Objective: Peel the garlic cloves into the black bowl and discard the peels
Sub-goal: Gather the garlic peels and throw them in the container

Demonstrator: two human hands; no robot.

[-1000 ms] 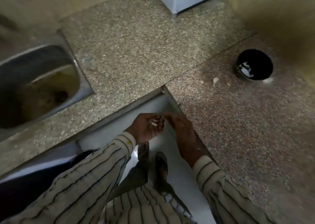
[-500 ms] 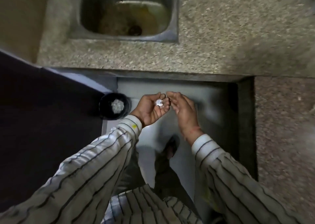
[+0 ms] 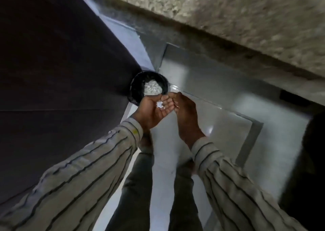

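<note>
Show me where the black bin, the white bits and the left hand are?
black bin [image 3: 136, 88], head view, dark inner wall.
white bits [image 3: 159, 104], head view, middle of the pile.
left hand [image 3: 154, 110], head view, open palm.

Left hand [image 3: 154, 108] with peels [image 3: 159, 105] now closer to the black bin [image 3: 136, 90], at its rim

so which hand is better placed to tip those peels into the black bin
Left. The left hand is cupped palm-up with the white peels in it, right by the black bin's rim. The right hand is beside it, seemingly empty.
</note>
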